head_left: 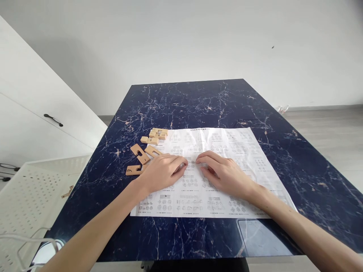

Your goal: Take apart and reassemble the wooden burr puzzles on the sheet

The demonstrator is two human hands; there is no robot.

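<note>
Table, dark blue, marble-patterned (187, 105): extends beneath and beyond both sets of fingers.

Bin, white, perforated (42, 177): well left of the left fingers, below table level; contains a wooden scrap (67, 192), partly hidden by the table edge.

Printed sheet, creased, with diagrams (195, 185): flat under both hands.

Left hand (163, 170): fingers curled, thumb nearly meeting fingertips; any grip cannot be told. Back up, forearm slanting in from lower left.

Right hand (228, 173): fingers loosely bent, small gap between thumb and index, nothing held; just right of the left fingertips. Back up, forearm from lower right.

Notched wooden pieces (139, 154): left of and beyond the left fingers, several loose, others clustered; nearest ones beside that hand, contact unclear.
</note>
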